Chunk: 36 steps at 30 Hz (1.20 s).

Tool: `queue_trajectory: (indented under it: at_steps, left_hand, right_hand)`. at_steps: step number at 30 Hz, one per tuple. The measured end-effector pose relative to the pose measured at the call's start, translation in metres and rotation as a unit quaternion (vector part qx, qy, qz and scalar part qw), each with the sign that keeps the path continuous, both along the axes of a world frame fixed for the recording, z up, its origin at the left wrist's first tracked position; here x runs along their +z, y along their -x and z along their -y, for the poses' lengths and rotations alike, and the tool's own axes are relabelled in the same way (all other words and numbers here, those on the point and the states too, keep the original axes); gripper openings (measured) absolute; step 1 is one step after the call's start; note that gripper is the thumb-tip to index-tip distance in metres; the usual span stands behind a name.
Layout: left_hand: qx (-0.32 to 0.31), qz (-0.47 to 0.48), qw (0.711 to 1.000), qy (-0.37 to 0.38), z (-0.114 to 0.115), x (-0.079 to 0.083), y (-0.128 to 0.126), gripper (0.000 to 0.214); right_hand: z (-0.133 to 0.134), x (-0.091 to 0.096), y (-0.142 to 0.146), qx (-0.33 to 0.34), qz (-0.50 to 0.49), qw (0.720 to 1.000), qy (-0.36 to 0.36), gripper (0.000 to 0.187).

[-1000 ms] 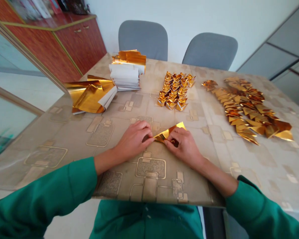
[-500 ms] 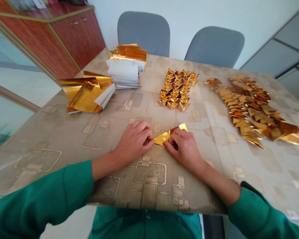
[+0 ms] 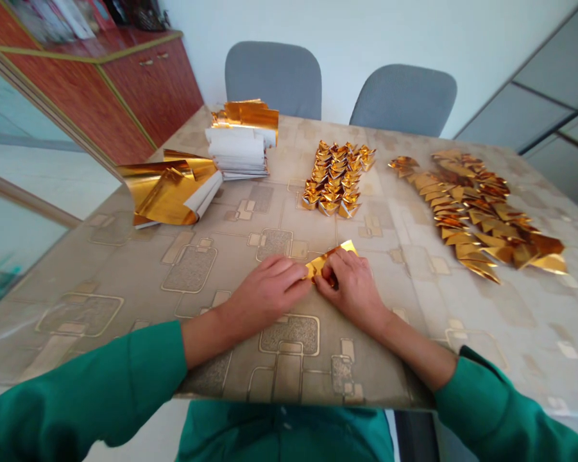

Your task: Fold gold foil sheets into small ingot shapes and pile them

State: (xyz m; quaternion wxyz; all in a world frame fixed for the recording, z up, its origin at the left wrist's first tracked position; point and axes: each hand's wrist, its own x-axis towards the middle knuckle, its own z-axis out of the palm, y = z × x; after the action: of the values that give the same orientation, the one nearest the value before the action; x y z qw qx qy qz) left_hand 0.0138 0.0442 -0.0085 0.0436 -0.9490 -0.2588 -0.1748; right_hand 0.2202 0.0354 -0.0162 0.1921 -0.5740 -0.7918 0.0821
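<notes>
A partly folded sheet of gold foil paper lies on the table near its front edge. My right hand is closed on its middle, thumb and fingers pinching the foil. At the foil's left end is my left hand, fingers together and pressed on the tip, which they cover. Beyond my hands several folded gold paper ingots stand in tight rows. To the right, many flat folded gold foil pieces overlap in curving lines.
On the left lie loose gold foil sheets and a stack of white-backed foil paper. Two grey chairs stand behind the patterned table. A red-brown cabinet is at the back left.
My left hand has moved right along the foil, its fingers now flatter over the left tip. The right hand keeps its grip. The whole view has tilted slightly upward.
</notes>
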Motion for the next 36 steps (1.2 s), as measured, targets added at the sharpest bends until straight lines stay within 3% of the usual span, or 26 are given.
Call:
queue_trajectory:
  at_steps: [5,8,11,14,20,25,30,33,36]
  left_hand:
    - [-0.006,-0.038,0.999,0.020,0.011,-0.005,-0.006,0.026]
    - [0.007,-0.043,0.999,0.030,0.012,-0.006,-0.007,0.027]
    - [0.016,-0.061,0.998,0.029,0.012,-0.004,-0.009,0.031]
    - [0.011,-0.083,0.996,0.023,0.013,0.001,-0.010,0.032]
    - [0.018,-0.086,0.996,0.027,0.011,0.001,-0.005,0.032]
    - [0.029,-0.067,0.997,0.025,0.006,-0.002,0.014,0.032]
    - [0.055,-0.078,0.995,-0.006,0.004,0.007,0.031,0.033]
    - [0.054,-0.043,0.997,-0.019,0.008,0.007,0.023,0.035]
    - [0.001,-0.036,0.999,0.003,0.009,0.001,0.003,0.038]
  right_hand:
    - [-0.001,0.001,-0.003,0.014,-0.010,1.000,-0.005,0.016]
    - [0.004,0.002,-0.011,0.071,-0.010,0.997,-0.036,0.010]
    - [0.015,0.003,-0.021,0.134,0.052,0.984,-0.103,0.016]
    - [0.029,0.005,-0.029,0.155,0.121,0.971,-0.136,0.022]
    - [0.044,0.008,-0.043,0.165,0.149,0.972,-0.075,0.042]
    - [0.044,0.009,-0.048,0.162,0.139,0.976,-0.046,0.042]
    - [0.042,0.009,-0.046,0.167,0.108,0.979,-0.039,0.042]
    - [0.041,0.007,-0.046,0.166,0.091,0.981,-0.047,0.041]
    - [0.041,0.007,-0.045,0.165,0.090,0.981,-0.047,0.041]
